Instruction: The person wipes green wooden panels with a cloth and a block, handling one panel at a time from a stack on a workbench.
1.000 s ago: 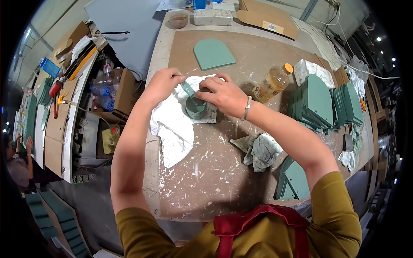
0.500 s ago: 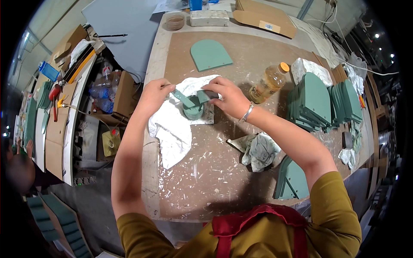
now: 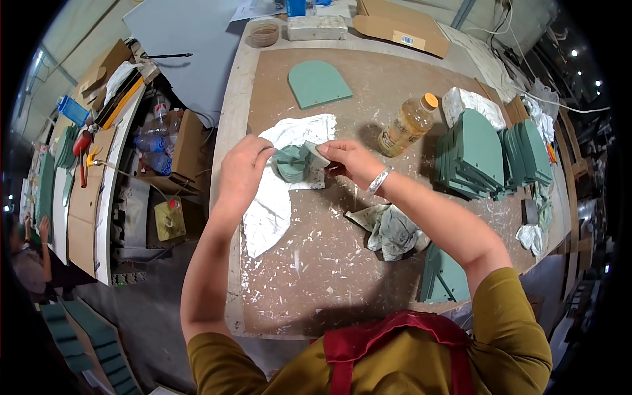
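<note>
A small round tub (image 3: 291, 172) of green paste stands on a white cloth (image 3: 268, 220) on the worktable. At its left rim my left hand (image 3: 242, 172) is closed in a pinch on a flat green-smeared strip, mostly hidden by fingers and tub. My right hand (image 3: 352, 163) pinches a small pale scraper (image 3: 317, 155) at the tub's right side, green paste on its blade. Beyond the tub lies a green arch-shaped panel (image 3: 320, 84). A crumpled, stained rag (image 3: 394, 232) rests below my right forearm.
An orange-capped bottle (image 3: 408, 125) stands right of my right hand. Stacked green panels (image 3: 471, 155) fill the right side; more green panels (image 3: 447, 273) lie at the near right edge. A cardboard box (image 3: 401, 26) sits at the back. Another person (image 3: 29, 263) is at far left.
My left hand has come down and turned beside the tub, hiding most of the strip. My right hand has lowered and tilted the scraper, so its pale side shows.
</note>
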{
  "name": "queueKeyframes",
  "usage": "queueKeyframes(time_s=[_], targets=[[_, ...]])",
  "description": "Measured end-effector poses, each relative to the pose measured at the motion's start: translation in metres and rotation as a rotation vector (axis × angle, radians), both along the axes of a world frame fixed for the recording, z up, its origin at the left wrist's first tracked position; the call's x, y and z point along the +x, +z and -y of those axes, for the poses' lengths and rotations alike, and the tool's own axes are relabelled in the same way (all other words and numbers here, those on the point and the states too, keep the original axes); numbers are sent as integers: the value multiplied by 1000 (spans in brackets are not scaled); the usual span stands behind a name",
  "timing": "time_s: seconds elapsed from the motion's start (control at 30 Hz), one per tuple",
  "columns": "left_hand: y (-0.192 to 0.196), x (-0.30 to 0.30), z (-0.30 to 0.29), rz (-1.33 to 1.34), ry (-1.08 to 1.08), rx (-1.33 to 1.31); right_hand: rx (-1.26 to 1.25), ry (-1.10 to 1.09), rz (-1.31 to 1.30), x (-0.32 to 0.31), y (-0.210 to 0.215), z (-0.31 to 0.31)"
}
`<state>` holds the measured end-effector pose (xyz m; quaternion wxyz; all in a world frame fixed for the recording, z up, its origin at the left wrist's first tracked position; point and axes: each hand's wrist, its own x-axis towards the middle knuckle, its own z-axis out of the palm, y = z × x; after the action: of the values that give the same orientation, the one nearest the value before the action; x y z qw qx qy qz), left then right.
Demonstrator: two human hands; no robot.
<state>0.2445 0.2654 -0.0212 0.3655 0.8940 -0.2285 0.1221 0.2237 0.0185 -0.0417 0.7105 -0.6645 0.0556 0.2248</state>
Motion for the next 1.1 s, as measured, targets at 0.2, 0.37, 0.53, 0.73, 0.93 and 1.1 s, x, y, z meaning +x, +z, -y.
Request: queueKeyframes(time_s=[0.2,0.37,0.53,0.73,0.93,1.1], targets=[[3,-5,12,162,-32,68,44,-108,4,7,-3,-10],[0,-2,24,310,-31,75,-246,-17,322,6,-3,-27],[-9,2,16,277,-4,172,-153,-12,151,1,1,-21],[0,-6,29,297,-43,198,-209,-82,254,4,-11,-32],[-13,11,22,135,13,301,299,-77,-157,-29,6,-5],[-7,6,30,143,-28,389,716,-176,-201,-109,12,54]])
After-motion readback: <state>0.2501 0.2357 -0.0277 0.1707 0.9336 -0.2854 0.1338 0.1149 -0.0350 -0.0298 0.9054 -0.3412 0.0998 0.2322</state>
